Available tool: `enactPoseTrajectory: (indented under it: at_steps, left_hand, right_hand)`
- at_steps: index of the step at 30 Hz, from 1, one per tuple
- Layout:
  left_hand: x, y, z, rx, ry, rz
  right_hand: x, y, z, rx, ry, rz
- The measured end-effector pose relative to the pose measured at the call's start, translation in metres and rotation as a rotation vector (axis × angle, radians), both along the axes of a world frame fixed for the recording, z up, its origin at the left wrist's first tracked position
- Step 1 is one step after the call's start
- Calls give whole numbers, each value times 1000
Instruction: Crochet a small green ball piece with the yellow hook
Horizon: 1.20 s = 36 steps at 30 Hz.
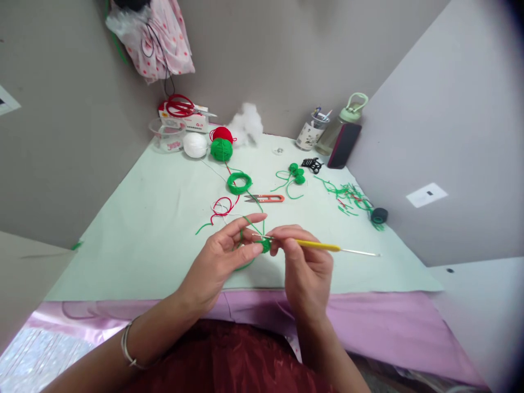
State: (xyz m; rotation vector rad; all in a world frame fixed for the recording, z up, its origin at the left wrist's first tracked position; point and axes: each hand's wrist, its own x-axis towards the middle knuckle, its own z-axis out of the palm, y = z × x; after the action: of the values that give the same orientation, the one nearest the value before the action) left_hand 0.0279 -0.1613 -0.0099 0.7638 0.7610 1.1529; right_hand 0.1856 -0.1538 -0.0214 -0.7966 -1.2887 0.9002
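Between the thumb and fingers of my left hand (223, 254) is a small green crochet piece (266, 245), with green yarn running over the raised index finger. My right hand (307, 262) grips a crochet hook (317, 245) with a yellow handle. The hook's thin metal tip lies across the top of the green piece, close to the left fingers; whether it passes through a stitch I cannot tell. From the piece the yarn leads up to a green yarn coil (239, 183). Thread snips (268, 198) with orange handles lie just beyond my hands.
Behind stand a green yarn ball (221, 149), a white yarn ball (195, 146), red scissors (182, 107) on a box and white stuffing (248, 124). Rightward are small green crocheted balls (299, 175), yarn scraps (347, 192), a black tape roll (379, 215), a phone (344, 146) and a bottle (332, 134).
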Motion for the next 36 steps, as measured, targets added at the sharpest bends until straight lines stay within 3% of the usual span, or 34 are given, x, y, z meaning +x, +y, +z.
enactPoseTrajectory:
  at_steps: [4, 8, 12, 17, 19, 21, 23, 25, 29, 32, 36]
  left_hand:
    - [-3, 0, 2, -3, 43, 1]
    - [-5, 0, 5, 14, 81, 26]
    - [-5, 0, 2, 84, 179, 77]
    - [0, -4, -3, 171, 314, 197]
    - [3, -6, -3, 143, 269, 213]
    - [4, -5, -1, 39, 129, 144]
    - [3, -2, 1, -94, -28, 30]
    - [0, 3, 4, -176, -120, -34]
    - [-4, 6, 7, -150, -99, -12]
    - [-1, 3, 6, -90, -21, -12]
    - [4, 1, 3, -39, -11, 67]
  right_hand:
    - [3, 2, 2, -91, 137, 48]
    - [6, -1, 4, -41, 46, 21]
    - [8, -9, 6, 143, -206, -91]
    - [6, -12, 0, 491, -563, -191]
    - [4, -11, -5, 577, -685, -274]
    - [3, -10, -10, 625, -758, -342]
    - [3, -10, -12, 590, -705, -337]
    - [4, -9, -9, 456, -514, -286]
    - [2, -3, 2, 178, -162, -143]
    - [-1, 0, 6, 141, -160, -66]
    - [-3, -5, 0, 285, -357, -167]
